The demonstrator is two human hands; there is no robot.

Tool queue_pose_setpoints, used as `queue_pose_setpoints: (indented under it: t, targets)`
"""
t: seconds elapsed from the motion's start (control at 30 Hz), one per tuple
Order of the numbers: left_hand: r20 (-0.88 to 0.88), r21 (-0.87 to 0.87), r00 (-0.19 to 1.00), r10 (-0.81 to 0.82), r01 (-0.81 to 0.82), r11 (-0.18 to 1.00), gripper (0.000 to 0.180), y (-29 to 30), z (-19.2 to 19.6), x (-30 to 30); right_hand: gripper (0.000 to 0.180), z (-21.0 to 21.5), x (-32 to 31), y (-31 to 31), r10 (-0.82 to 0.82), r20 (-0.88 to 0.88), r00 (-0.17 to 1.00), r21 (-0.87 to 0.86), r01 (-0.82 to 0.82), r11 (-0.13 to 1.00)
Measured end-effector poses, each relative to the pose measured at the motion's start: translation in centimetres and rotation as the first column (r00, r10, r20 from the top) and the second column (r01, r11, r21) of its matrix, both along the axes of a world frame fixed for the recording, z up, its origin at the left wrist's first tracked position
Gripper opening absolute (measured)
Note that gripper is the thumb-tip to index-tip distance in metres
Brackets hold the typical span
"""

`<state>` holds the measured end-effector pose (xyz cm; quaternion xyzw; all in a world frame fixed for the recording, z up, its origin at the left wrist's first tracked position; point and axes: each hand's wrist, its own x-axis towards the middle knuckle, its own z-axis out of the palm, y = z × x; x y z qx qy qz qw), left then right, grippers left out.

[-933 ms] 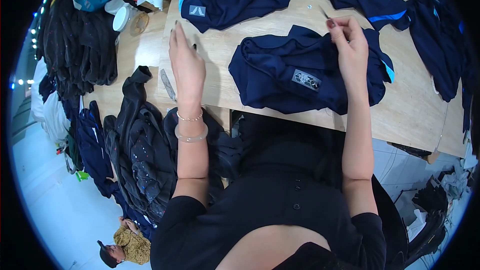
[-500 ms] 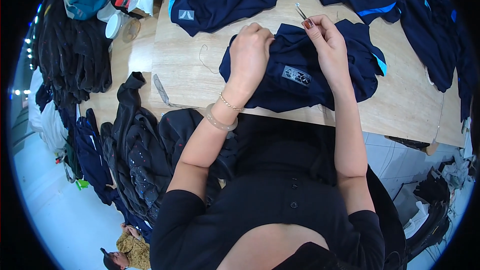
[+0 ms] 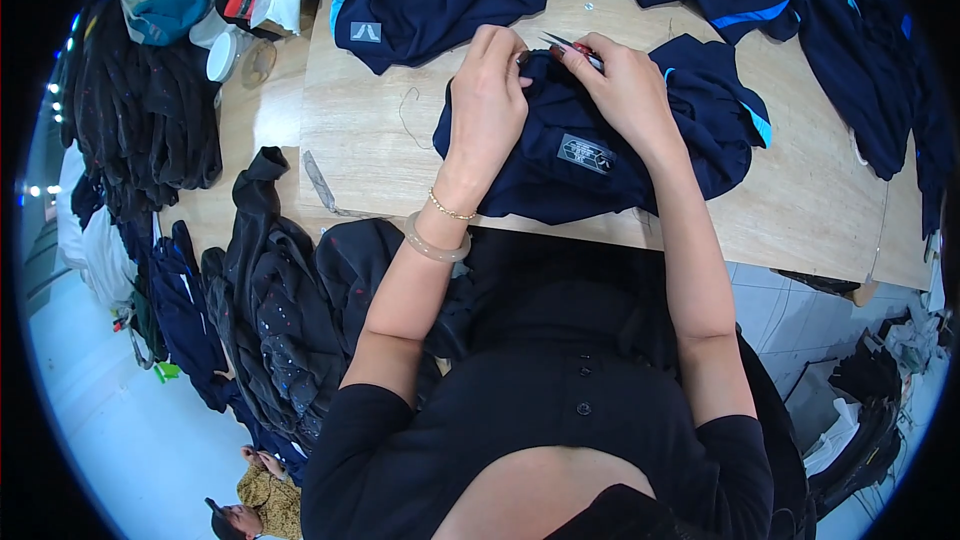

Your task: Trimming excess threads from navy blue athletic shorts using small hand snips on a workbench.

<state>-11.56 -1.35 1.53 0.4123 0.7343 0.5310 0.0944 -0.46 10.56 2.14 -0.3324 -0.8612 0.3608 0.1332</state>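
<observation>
A navy blue garment [image 3: 620, 180] lies bunched on the table in front of me, with a grey printed label patch on it and light blue trim at its right end. My left hand [image 3: 487, 90] pinches the garment's far edge between thumb and fingers. Close beside it, my right hand [image 3: 630, 90] grips small thread snips [image 3: 557, 40] with a reddish part at the handle. The thin blades point left toward my left fingertips, above the cloth. Whether they touch a thread is too small to tell.
More navy garments [image 3: 450, 0] lie along the far side and right of the wooden table [image 3: 370, 170]. Dark speckled cloth [image 3: 285, 310] hangs at the near left. A white round lid [image 3: 222, 57] and bags stand at the far left. A person [image 3: 265, 500] sits at the lower left.
My right hand has come left and down with the snips, whose blades swung from pointing away to pointing left. My left hand shifted slightly left and away, still pinching cloth.
</observation>
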Motion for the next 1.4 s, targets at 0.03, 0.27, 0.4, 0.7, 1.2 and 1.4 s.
queue_pose_setpoints:
  t: [0.03,0.27,0.4,0.7,1.2,1.4]
  targets:
    - [-0.095,-0.016,0.995,-0.009,0.008,1.0,0.009,0.0,-0.3,0.0,0.043,0.1,-0.2,0.0,-0.012,0.094,0.995,0.055,0.007,0.998]
    - [-0.283,-0.058,0.959,0.018,-0.035,0.998,0.011,0.1,-1.0,-0.5,0.041,0.4,0.5,0.3,-0.052,-0.082,0.995,0.011,0.053,0.999]
    - [-0.306,-0.089,0.952,-0.011,-0.017,0.996,0.011,0.2,-0.6,-0.9,0.024,1.2,1.3,0.8,0.113,-0.221,0.969,0.263,-0.053,0.963]
    - [-0.409,-0.124,0.911,-0.056,0.005,0.992,0.008,0.5,-0.2,-1.0,0.016,0.3,1.0,1.2,0.191,-0.222,0.956,0.363,-0.101,0.926]
    - [-0.404,-0.109,0.913,-0.062,0.02,0.994,0.01,0.6,-0.5,-1.4,0.02,-0.8,0.5,1.4,0.323,-0.252,0.912,0.512,-0.158,0.845]
    - [-0.399,-0.13,0.914,-0.077,0.026,0.991,0.01,0.6,-0.6,-1.5,0.018,-0.9,0.4,1.4,0.343,-0.237,0.909,0.591,-0.146,0.793]
